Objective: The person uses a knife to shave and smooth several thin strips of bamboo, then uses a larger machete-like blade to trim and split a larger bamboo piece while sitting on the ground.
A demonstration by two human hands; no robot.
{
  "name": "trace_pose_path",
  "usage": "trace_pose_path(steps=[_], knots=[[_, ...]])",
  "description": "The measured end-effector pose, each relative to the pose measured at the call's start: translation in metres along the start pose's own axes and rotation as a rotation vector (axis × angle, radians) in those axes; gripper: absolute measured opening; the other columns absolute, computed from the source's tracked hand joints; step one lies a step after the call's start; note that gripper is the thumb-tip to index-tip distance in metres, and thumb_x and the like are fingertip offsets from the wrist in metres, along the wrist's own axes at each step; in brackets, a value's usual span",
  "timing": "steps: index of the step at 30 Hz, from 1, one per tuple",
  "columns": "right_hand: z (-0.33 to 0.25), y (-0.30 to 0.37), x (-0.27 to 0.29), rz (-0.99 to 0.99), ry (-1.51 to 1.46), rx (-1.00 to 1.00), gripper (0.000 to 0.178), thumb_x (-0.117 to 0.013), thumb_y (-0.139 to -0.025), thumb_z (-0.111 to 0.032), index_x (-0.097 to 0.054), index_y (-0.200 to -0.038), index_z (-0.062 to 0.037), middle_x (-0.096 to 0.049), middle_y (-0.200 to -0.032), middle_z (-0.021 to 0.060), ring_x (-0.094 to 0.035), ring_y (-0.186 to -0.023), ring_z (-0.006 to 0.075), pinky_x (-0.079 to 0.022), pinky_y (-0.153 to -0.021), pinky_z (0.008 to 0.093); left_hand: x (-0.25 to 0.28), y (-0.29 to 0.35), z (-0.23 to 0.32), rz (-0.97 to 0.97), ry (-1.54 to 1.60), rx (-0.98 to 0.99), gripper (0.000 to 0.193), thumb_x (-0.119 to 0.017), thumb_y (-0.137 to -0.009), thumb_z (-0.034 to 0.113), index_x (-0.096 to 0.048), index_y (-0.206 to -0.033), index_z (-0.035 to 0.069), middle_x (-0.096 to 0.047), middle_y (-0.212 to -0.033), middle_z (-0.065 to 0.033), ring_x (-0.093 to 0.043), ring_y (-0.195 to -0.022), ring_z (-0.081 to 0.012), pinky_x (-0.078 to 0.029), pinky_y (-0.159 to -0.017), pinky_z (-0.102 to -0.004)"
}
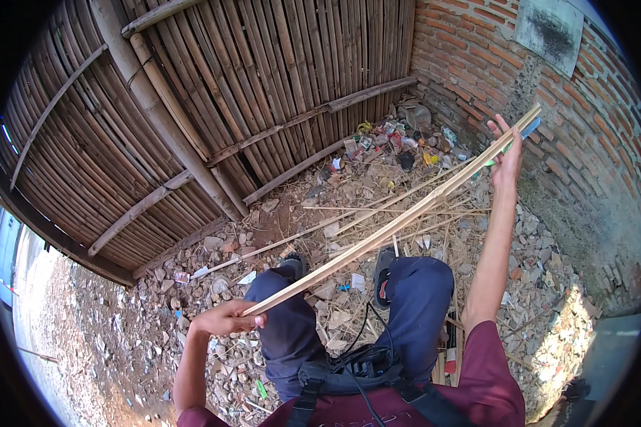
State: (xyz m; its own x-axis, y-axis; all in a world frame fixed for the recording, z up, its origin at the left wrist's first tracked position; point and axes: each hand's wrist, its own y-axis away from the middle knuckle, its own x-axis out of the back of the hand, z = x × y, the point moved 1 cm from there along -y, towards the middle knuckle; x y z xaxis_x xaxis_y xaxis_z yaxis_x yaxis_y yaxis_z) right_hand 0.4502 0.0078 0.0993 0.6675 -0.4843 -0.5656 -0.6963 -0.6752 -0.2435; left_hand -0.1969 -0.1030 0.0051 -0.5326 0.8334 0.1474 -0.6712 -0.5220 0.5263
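Observation:
A long pale bamboo strip (399, 219) slants across in front of me, from low on the left to high on the right. My left hand (229, 318) is closed around its lower end, beside my left knee. At the upper end, my right hand (507, 158) grips a knife (530, 127) with a green handle and a blue-grey blade. The blade lies against or just beside the strip; exact contact is hard to make out. Some fingers of that hand curl behind the strip, partly hidden by it.
Several thin bamboo strips (285, 242) lie on the rubble-strewn ground (192, 327) past my knees. A slatted bamboo wall (263, 92) stands ahead and left, a brick wall (470, 64) to the right. Litter (406, 146) is heaped in their corner. A black pouch (349, 370) rests at my waist.

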Motion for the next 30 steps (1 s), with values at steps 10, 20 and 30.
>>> trace_pose_path(steps=[10,20,30], knots=[[0.07,0.11,-0.046,-0.341,0.629,0.205,0.03,-0.048,-0.095,-0.004,-0.073,-0.111,-0.0032,-0.061,-0.091,0.0021,-0.048,-0.064,0.0069,-0.039,-0.055,0.0267,-0.048,-0.085,0.065,0.437,-0.099,-0.333,0.036,-0.059,-0.109,0.038,-0.065,-0.106,0.002,-0.051,-0.072,0.0004,-0.046,-0.069,-0.0112,-0.038,-0.061,-0.0328],[0.117,0.203,-0.072,-0.722,1.025,0.421,0.005,-0.059,-0.09,-0.005,-0.063,-0.089,-0.0035,-0.07,-0.078,0.0164,-0.07,-0.074,0.0391,-0.051,-0.065,0.05,-0.084,-0.168,0.098,0.809,-0.091,-0.353,0.034,-0.061,-0.105,0.031,-0.067,-0.103,-0.003,-0.056,-0.067,-0.0125,-0.053,-0.063,-0.0226,-0.044,-0.063,-0.0398],[0.133,0.213,-0.066,-0.805,1.14,0.446,0.011,-0.06,-0.077,-0.002,-0.066,-0.086,-0.0035,-0.07,-0.075,0.0206,-0.071,-0.072,0.0403,-0.054,-0.065,0.0515,-0.109,-0.17,0.113,0.963,-0.211,-0.37,0.021,-0.06,-0.104,0.018,-0.059,-0.109,-0.002,-0.063,-0.074,-0.0201,-0.063,-0.067,-0.0365,-0.047,-0.066,-0.0468]])
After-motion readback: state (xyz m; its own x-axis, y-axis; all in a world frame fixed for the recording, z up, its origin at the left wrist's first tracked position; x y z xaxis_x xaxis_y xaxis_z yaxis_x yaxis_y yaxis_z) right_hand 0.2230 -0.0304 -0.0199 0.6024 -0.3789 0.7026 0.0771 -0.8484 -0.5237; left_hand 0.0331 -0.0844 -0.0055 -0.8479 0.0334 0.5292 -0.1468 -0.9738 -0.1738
